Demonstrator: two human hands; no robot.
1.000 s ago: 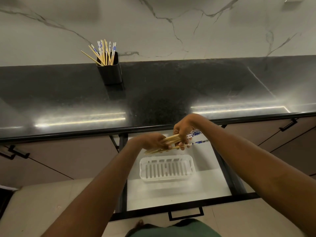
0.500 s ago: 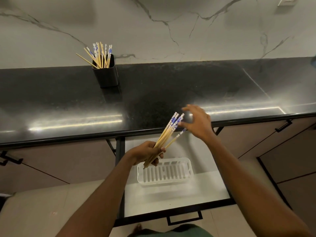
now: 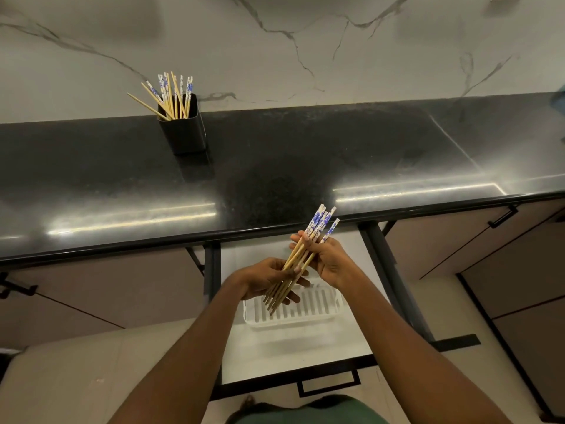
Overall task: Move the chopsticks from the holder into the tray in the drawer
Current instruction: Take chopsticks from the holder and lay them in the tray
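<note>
Both hands grip one bundle of chopsticks (image 3: 301,258) above the white tray (image 3: 305,313) in the drawer (image 3: 275,356), left hand (image 3: 269,278) low, right hand (image 3: 328,260) high.

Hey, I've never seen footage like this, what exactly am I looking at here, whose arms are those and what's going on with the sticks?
There is no machine here. A person wears a camera on the head, so you look down along their own two bare arms. The left hand and right hand together have a grip on a bundle of chopsticks, tilted, patterned ends up. Below the hands is an open drawer with a white slotted tray in it, no chopsticks in it that I can see. On the dark counter behind stands a black holder with more chopsticks in it.
</note>
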